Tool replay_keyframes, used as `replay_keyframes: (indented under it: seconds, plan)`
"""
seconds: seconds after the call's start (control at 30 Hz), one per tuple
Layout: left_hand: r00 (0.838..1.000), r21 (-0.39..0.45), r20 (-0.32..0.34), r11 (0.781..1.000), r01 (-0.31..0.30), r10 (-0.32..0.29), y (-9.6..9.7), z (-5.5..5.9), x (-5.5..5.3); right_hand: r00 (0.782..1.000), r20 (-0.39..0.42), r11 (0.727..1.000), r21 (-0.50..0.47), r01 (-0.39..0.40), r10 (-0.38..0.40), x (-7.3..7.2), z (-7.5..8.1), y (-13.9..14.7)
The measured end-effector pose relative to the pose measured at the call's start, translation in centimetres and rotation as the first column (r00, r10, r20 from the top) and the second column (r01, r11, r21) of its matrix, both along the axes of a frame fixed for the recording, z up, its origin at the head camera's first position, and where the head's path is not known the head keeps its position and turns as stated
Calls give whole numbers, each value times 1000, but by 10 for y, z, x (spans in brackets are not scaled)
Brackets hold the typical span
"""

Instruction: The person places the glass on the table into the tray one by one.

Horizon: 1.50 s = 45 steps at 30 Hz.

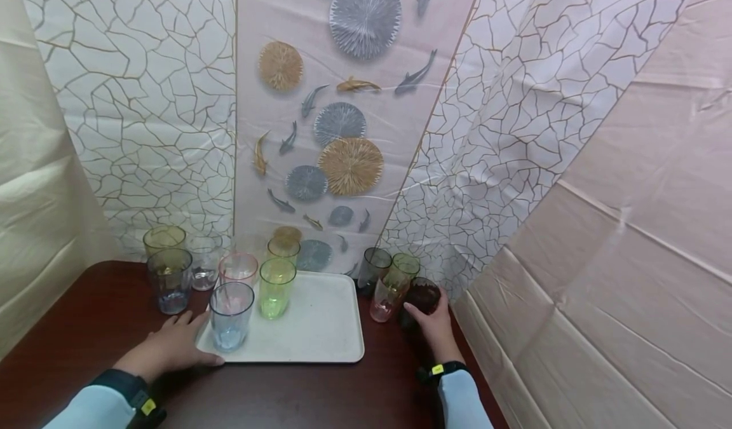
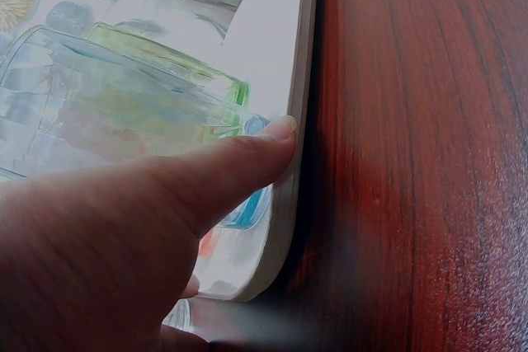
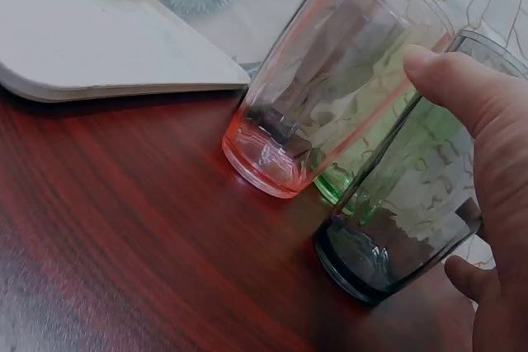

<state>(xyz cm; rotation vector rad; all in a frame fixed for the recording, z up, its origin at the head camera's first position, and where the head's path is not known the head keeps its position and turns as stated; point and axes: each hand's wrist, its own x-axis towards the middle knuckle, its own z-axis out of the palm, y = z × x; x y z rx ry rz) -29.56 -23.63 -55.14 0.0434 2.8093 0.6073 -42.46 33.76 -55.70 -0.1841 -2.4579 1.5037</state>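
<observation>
A white tray (image 1: pixel 320 321) lies on the dark wooden table; my left hand (image 1: pixel 171 346) holds its front left corner. In the left wrist view, the thumb (image 2: pixel 256 146) lies against the tray's rim. Just inside that corner stands a blue-tinted glass (image 1: pixel 231 327). My right hand (image 1: pixel 439 327) grips a dark grey glass (image 3: pixel 388 245) at the table's right side, thumb near the mouth. This glass looks upright and close to the table. Beside it stand a pink glass (image 3: pixel 268 154), a green glass (image 1: pixel 407 265) and another grey glass (image 1: pixel 376 264).
Also on the tray are a red-rimmed glass (image 1: pixel 239 267), a lime-green glass (image 1: pixel 277 295) and a yellowish glass (image 1: pixel 284 249). Left of it stand a dark blue glass (image 1: pixel 171 283), a clear glass (image 1: pixel 204 270) and an amber glass (image 1: pixel 162 238). Patterned cloth (image 1: pixel 343 213) hangs behind.
</observation>
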Motion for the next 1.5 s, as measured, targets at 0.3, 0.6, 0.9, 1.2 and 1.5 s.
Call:
replay_keyframes:
  seconds: [0.3,0.6,0.9,1.2,1.5]
  plan:
    - [1000,4,-2,1000,-5,5,-2,-4,-2,999,-31,998,48,44,-43,-6,-1,-1]
    - [1000,1,-3,1000,3,-3,0,-1,-1,999,-23,999,39,35,-34,6,3,1]
    - [1000,6,-1,1000,5,-5,-1,-2,-1,996,-94,1000,-3,9,-10,35,11,-7]
    - [1000,7,-9,1000,10,-10,-3,-2,-1,995,-81,997,-26,-67,64,59,26,-46]
    - [1000,5,1,1000,3,-3,-3,-4,-3,952,-128,956,-59,-288,279,76,23,-116]
